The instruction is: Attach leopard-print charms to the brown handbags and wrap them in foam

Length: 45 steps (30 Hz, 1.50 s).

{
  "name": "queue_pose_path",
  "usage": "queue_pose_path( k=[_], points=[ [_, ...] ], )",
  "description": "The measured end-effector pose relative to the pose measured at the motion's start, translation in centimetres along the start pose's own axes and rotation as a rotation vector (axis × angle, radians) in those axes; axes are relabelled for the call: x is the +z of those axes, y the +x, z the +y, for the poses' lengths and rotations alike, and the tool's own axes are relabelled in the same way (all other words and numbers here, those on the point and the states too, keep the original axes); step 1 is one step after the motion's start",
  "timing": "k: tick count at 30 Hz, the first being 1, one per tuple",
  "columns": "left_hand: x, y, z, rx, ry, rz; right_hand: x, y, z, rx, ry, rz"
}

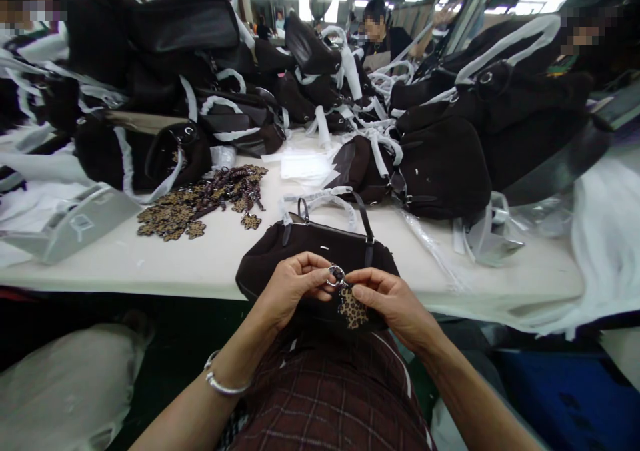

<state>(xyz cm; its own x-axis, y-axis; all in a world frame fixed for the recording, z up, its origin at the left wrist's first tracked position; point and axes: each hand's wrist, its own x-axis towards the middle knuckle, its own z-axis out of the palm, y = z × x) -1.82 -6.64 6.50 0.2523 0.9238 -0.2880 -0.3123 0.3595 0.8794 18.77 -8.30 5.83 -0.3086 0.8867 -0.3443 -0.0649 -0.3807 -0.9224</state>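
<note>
Between my hands hangs a leopard-print flower-shaped bag charm [353,309] with a silver ring [335,275] at its top. My left hand [306,279] pinches the ring from the left, fingers closed. From the right, my right hand [379,292] pinches the charm's fittings just beside the ring. Behind both hands a dark brown handbag [320,243] rests at the table's front edge. Its dark strap stands up, and white wrapping covers a handle [345,201]. My fingertips hide the small parts where the ring meets the charm.
A pile of similar leopard-print charms [200,204] lies on the white table [215,264] to the left, near a grey tray [75,224]. Stacked dark handbags [440,164] with white-wrapped handles crowd the back and right. White papers [305,165] lie mid-table. A person [383,34] is across the table.
</note>
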Motion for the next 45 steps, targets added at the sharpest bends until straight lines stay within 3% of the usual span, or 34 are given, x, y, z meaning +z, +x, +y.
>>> queue_pose_path(
  k=[8, 14, 21, 38, 45],
  points=[
    [0.0, 0.1, 0.3, 0.01, -0.006, -0.044, 1.9, 0.5, -1.1, -0.295, -0.406, -0.014],
    [-0.1, -0.1, 0.6, 0.037, -0.013, -0.055, 2.3, 0.7, -0.5, -0.146, -0.131, -0.048],
    [-0.1, -0.3, 0.9, 0.025, -0.023, -0.037, 2.7, 0.5, -0.7, -0.088, 0.136, -0.031],
    [0.1, -0.6, 1.5, 0.056, 0.03, -0.112, 3.1, 0.1, -1.3, -0.013, 0.215, 0.067],
    [0.4, -0.8, 2.4, 0.164, 0.281, -0.106, 3.4, -0.3, -1.9, -0.026, 0.195, 0.089]
  ],
)
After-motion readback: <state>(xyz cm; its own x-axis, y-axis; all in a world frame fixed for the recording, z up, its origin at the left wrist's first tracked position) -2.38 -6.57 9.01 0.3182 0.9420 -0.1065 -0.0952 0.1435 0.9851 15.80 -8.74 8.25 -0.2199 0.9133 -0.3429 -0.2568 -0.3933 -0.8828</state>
